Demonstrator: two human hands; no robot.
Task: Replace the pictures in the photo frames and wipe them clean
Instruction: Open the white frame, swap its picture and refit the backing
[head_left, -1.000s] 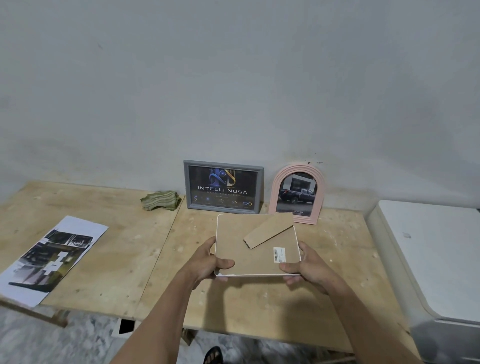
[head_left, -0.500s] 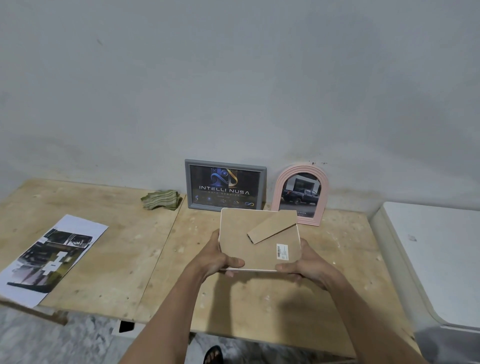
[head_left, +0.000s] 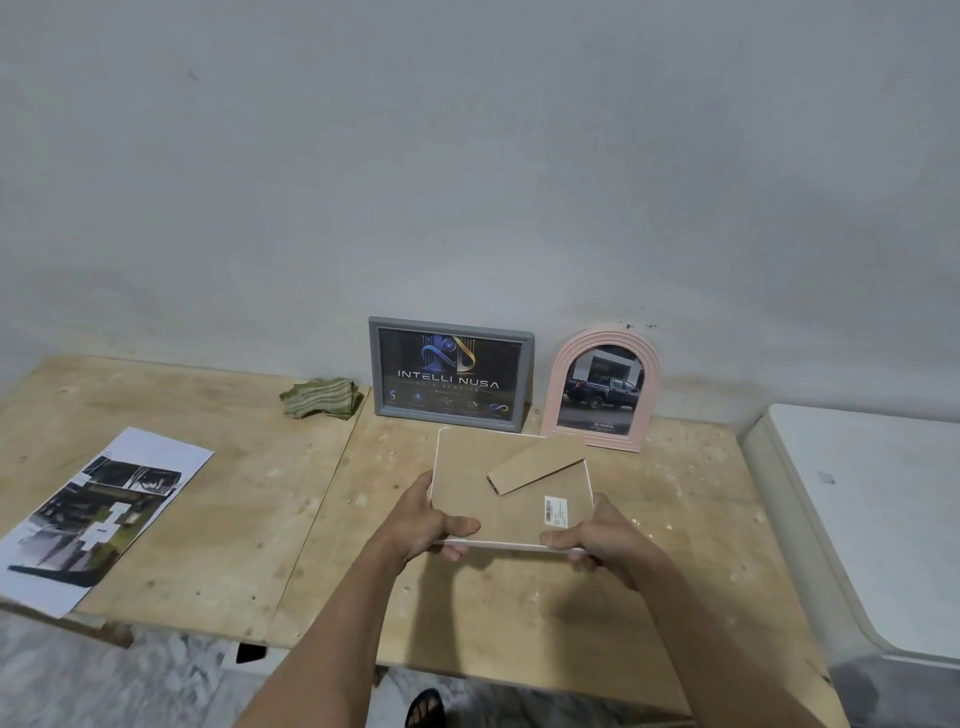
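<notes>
Above the table (head_left: 519, 613), both hands hold a white frame (head_left: 511, 493) back-up: left hand (head_left: 421, 525) and right hand (head_left: 597, 538) each clamp a near corner, thumbs on top. Behind stand a grey frame (head_left: 451, 373) and pink frame (head_left: 601, 391), cloth (head_left: 322, 398) beside, printout (head_left: 98, 512) far left

White-edged photo frame (head_left: 511, 493), held back-side up above the counter (head_left: 208, 519), showing a brown backing board, a folded-flat easel stand (head_left: 535, 475) and a small barcode sticker (head_left: 555, 510); its front face is hidden. Grey rectangular frame (head_left: 451, 374) with a dark "INTELLI NUSA" print and pink arched frame (head_left: 600, 389) with a dark pickup-truck picture, both upright against the wall, the pink one to the right. Folded green striped cloth (head_left: 322, 399) left of the grey frame, and, well apart at the counter's left edge, a printed sheet (head_left: 104, 512), probably dark photographs.
</notes>
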